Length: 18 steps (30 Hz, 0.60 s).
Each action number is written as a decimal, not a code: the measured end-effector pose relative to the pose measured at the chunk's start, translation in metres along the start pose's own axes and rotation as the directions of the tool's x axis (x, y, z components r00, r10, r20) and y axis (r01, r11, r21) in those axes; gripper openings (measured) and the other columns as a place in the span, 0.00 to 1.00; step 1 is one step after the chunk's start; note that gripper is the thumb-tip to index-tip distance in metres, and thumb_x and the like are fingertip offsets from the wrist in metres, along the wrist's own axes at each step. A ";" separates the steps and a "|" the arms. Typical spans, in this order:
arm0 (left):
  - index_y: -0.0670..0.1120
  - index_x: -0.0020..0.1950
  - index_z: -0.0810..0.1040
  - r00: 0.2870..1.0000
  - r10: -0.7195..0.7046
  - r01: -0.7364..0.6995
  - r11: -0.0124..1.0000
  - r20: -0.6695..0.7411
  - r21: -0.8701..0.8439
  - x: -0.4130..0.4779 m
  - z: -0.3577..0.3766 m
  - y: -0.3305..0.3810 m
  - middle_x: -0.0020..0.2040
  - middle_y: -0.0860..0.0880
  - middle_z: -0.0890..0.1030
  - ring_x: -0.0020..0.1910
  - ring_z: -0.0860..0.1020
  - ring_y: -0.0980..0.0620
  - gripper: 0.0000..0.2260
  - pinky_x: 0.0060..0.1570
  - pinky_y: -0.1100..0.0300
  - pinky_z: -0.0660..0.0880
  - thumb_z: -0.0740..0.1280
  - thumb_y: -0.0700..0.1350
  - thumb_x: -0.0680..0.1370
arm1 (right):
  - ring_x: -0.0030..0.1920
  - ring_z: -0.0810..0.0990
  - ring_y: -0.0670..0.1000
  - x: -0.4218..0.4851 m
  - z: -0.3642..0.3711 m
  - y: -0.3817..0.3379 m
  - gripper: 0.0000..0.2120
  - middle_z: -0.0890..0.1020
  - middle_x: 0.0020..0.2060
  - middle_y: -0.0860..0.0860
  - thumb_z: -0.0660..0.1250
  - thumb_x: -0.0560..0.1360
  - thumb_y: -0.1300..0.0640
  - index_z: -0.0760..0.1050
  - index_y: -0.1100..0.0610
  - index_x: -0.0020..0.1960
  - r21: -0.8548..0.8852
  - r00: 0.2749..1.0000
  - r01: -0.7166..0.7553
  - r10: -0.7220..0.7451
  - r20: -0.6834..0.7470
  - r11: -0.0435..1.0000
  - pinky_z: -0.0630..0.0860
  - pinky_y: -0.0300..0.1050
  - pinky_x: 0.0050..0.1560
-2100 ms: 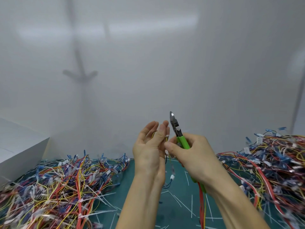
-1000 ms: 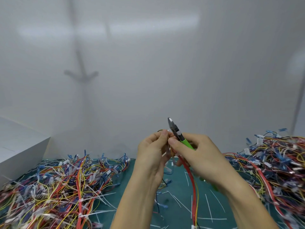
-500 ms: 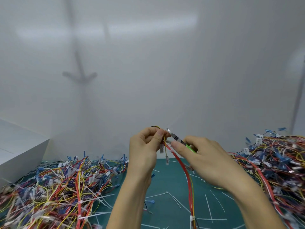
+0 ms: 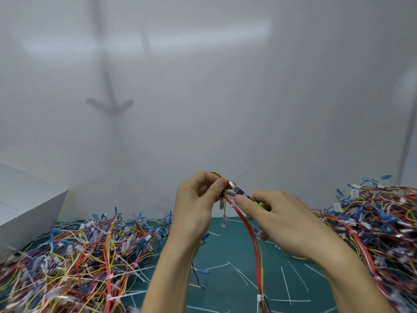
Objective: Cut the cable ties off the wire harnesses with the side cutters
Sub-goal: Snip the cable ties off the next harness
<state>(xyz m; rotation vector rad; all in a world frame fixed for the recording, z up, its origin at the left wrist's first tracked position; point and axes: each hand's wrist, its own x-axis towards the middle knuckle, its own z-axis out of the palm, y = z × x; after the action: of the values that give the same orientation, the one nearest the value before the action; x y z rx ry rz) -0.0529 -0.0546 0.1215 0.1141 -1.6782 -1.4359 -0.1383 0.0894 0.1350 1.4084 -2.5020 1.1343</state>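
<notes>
— What does the wire harness [image 4: 249, 229] look like, and where is it?
— Mostly red wires with a yellow one among them, and small clear connectors dangling near the top; it hangs in the air at the middle of the view, running from the hands down toward six o'clock above the table [image 4: 225, 288].
— Who has hold of it?
— The left hand [image 4: 194, 206]; its fingers [image 4: 220, 185] are curled and pinch the top of the bundle; the right hand [image 4: 286, 224] sits at its three o'clock, curled round the green handles of the side cutters [image 4: 242, 193]; the dark nose points toward ten o'clock and meets the wires beside the left thumb; whether the blades are parted I cannot tell.
— And the counts?
— One pair of cutters; one harness in hand; two white cable ties [image 4: 233, 206] showing on it, one just under the cutters, one near the bottom edge; two piles [image 4: 79, 256] of loose harnesses, at eight o'clock and at three o'clock; over ten white offcuts [image 4: 285, 283] lie on the green table between them; one white box [image 4: 27, 206] at nine o'clock.
</notes>
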 end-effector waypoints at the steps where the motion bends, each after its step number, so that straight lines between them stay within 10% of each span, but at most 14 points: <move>1: 0.41 0.43 0.80 1.000 0.007 -0.008 1.000 0.007 0.013 0.000 0.000 0.000 0.42 0.45 0.86 0.42 0.84 0.51 0.06 0.43 0.65 0.78 0.67 0.37 0.79 | 0.39 0.82 0.55 0.000 0.000 0.000 0.34 0.83 0.40 0.54 0.50 0.69 0.25 0.75 0.56 0.43 0.002 1.000 0.001 -0.001 -0.002 1.000 0.79 0.53 0.50; 18: 0.38 0.44 0.81 1.000 0.006 -0.007 0.999 0.028 0.038 0.000 -0.005 0.000 0.43 0.43 0.86 0.45 0.84 0.45 0.05 0.49 0.59 0.81 0.67 0.36 0.78 | 0.28 0.67 0.48 0.000 0.002 -0.004 0.31 0.79 0.33 0.56 0.55 0.74 0.30 0.74 0.58 0.39 -0.002 1.000 0.002 -0.002 -0.009 1.000 0.64 0.46 0.33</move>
<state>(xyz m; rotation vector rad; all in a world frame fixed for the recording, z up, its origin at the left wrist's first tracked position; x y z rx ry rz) -0.0501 -0.0582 0.1214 0.1100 -1.7277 -1.4074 -0.1344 0.0874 0.1359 1.4025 -2.4941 1.1354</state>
